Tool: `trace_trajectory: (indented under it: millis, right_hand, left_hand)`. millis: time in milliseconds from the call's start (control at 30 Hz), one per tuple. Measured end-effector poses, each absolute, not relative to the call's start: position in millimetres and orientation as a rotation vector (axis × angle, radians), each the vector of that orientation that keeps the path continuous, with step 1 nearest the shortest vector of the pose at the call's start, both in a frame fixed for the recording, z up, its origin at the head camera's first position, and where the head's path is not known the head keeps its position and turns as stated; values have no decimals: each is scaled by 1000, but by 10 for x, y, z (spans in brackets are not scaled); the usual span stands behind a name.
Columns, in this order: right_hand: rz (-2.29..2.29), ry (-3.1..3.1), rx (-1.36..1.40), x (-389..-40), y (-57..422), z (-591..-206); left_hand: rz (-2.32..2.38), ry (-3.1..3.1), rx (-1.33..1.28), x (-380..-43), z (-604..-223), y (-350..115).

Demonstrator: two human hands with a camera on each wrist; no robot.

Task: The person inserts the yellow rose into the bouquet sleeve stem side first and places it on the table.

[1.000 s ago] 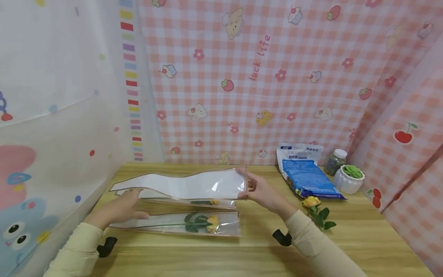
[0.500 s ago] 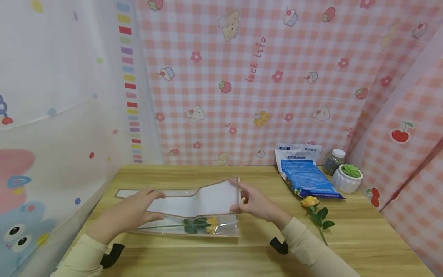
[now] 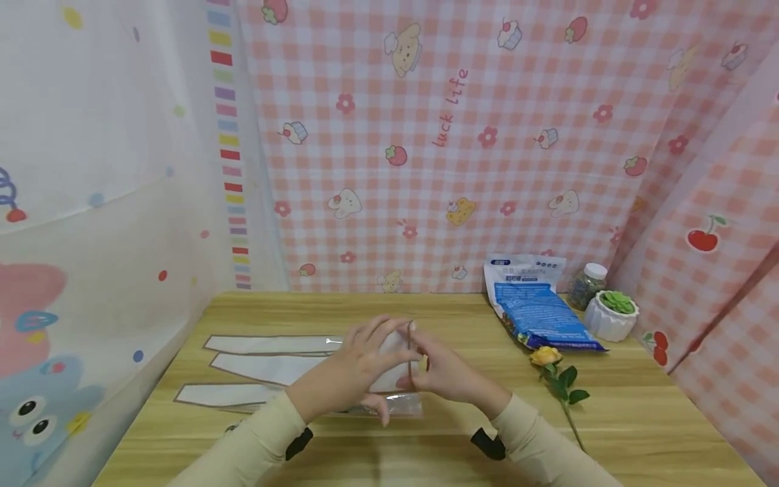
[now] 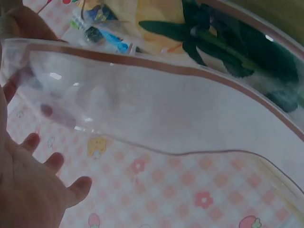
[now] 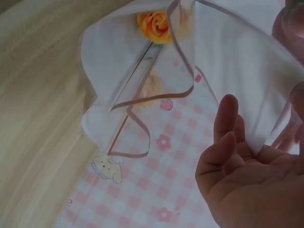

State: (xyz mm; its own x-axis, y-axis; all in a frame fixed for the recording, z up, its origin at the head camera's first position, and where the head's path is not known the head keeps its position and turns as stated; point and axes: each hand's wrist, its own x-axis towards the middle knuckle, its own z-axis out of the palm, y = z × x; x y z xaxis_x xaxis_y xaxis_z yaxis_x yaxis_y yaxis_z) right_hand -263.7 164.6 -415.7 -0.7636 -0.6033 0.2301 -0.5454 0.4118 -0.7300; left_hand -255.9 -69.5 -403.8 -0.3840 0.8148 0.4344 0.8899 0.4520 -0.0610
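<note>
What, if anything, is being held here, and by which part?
The right hand has its grip on a plastic sleeve, at its wide end. The left hand shows no clear grip.

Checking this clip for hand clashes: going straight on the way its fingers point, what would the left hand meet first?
Probably the right hand, which holds the white-backed clear sleeve just ahead of the left hand in the head view; depth is unclear, so the sleeve could come first.
</note>
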Motion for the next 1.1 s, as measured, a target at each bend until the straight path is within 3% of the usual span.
trace_trajectory:
  millis: [567, 1100]
  right_hand:
    - [-1431, 2516, -985, -2569, 1598, -4144]
    - [-1283, 2617, -1161, -2594, 1683, -4118]
  left_hand:
    - [-201, -2491, -1371, -2582, -4147, -771]
    - [-210, -2481, -1467, -2703, -4209, -806]
